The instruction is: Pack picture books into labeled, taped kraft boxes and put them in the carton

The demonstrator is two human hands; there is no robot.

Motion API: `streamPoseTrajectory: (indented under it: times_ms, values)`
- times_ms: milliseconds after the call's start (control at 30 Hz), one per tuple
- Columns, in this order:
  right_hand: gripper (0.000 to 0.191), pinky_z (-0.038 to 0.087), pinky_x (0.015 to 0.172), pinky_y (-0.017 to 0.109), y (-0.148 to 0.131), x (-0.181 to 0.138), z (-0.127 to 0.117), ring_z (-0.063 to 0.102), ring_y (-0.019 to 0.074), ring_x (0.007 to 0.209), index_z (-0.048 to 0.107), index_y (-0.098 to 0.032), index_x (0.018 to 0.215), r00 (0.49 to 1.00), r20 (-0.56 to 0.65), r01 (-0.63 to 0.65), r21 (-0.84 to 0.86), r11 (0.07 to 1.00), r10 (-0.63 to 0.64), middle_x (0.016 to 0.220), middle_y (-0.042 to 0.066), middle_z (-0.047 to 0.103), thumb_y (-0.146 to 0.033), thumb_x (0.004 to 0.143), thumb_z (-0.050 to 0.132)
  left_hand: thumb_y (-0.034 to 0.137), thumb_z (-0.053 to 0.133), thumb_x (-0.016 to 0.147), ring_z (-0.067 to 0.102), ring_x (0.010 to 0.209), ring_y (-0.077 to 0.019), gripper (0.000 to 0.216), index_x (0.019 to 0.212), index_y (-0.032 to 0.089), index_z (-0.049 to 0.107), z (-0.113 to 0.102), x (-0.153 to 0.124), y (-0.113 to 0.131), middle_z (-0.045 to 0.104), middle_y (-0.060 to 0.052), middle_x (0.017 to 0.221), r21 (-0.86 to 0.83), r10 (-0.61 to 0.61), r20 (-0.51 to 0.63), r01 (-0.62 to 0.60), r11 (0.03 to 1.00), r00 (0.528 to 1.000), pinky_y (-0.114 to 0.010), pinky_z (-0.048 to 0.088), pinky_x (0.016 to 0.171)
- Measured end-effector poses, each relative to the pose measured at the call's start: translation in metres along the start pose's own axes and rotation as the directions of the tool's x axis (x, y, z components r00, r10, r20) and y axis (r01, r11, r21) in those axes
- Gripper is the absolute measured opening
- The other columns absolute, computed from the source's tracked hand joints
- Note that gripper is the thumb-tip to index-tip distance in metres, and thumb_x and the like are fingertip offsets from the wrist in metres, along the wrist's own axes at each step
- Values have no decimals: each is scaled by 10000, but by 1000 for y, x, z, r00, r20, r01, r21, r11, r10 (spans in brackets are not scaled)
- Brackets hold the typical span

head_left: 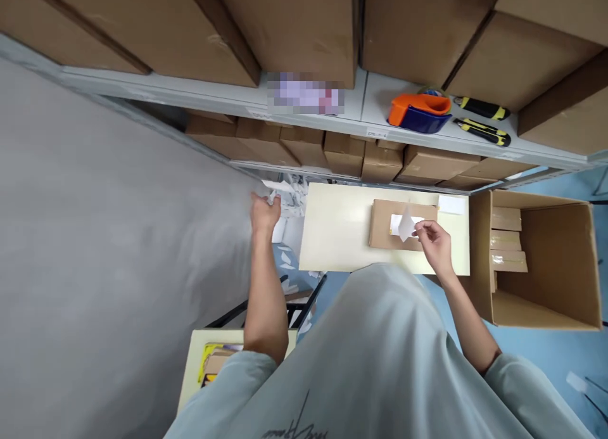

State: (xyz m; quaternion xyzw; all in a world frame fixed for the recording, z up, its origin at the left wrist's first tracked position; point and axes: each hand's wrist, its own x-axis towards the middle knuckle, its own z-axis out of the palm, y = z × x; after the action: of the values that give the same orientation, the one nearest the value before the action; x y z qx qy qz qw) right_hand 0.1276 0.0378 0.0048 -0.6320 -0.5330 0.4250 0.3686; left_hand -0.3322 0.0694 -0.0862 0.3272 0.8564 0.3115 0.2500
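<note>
My right hand [436, 246] pinches a small white label [406, 225] by its edge, above a flat cardboard box [381, 227]. A white label with a bit of yellow [395, 225] lies on the box top, partly hidden by the held one. My left hand [265, 214] is out to the left beside the wall, thumb and fingers apart. Just beyond its fingertips is a white paper piece [278, 186], above a heap of paper scraps [298, 195]; the fingertips are partly hidden. The box rests on a cream table [335, 236].
White slips [451, 204] lie at the table's back right. A large open carton [546, 299] with several small boxes stands right. Overhead, a shelf [373, 106] holds cartons, an orange-blue tape dispenser [420, 114] and two utility knives [483, 131]. Another table [190, 369] is at lower left.
</note>
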Motion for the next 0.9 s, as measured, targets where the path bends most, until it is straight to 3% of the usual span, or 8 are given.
streamPoseTrajectory:
  times_ms: [100,200,267,333,433,533,733,900]
  values:
    - [254,590,688,341,-2,-4,-1,735,211,777,709,-239,943,996,-34,79,-96,992,-82,888,41,750,-480,1006,663,334,650,944,782,990,-243,277,1167,174,685,53,-57,48,798,-127,1203,-247,118,267,-51,968,956,-401,615,958]
    - [196,592,703,337,-4,-7,-6,726,208,832,692,-250,973,967,-21,242,-238,941,-254,950,53,748,-386,1070,590,487,760,905,789,953,-233,332,1043,187,726,103,-140,98,804,-118,1139,-556,330,563,51,830,758,-402,635,944]
    - [162,599,749,348,-2,-8,-13,732,218,902,688,-253,1019,923,33,371,-347,861,-384,998,70,755,-314,1095,558,561,822,865,794,937,-232,419,1037,197,707,126,-188,125,806,-109,1081,-615,337,654,218,758,677,-407,650,931]
    - [141,597,802,365,2,-11,-20,739,231,958,690,-249,1064,862,112,487,-456,745,-495,1037,87,769,-258,1099,554,604,849,840,799,915,-218,474,1028,203,681,141,-220,144,801,-96,1075,-628,274,676,341,699,684,-411,657,935]
    - [127,583,813,372,13,-15,-30,742,231,936,701,-239,1091,785,222,589,-558,585,-579,1041,92,785,-217,1092,576,621,872,811,798,921,-225,506,1004,203,661,152,-240,158,799,-90,1061,-610,166,690,441,659,705,-426,660,932]
    - [142,573,788,365,27,-18,-34,737,220,889,715,-227,1097,766,266,615,-569,546,-585,1030,91,792,-209,1096,574,584,898,776,784,946,-241,481,949,207,653,156,-245,162,795,-73,1007,-575,108,699,466,672,707,-425,650,914]
    - [210,586,823,397,51,-20,-35,744,251,941,757,-279,1078,871,326,482,-423,768,-367,1082,102,787,-336,1117,558,529,846,800,731,891,-213,371,896,226,655,165,-254,158,744,-22,864,-535,50,659,421,733,751,-368,599,869]
    - [208,606,840,416,59,-15,-40,745,266,950,776,-307,1087,891,393,321,-193,927,-227,1095,89,781,-477,1060,659,544,811,805,689,874,-204,362,887,245,624,171,-253,151,713,-10,851,-533,31,540,313,786,841,-331,555,819]
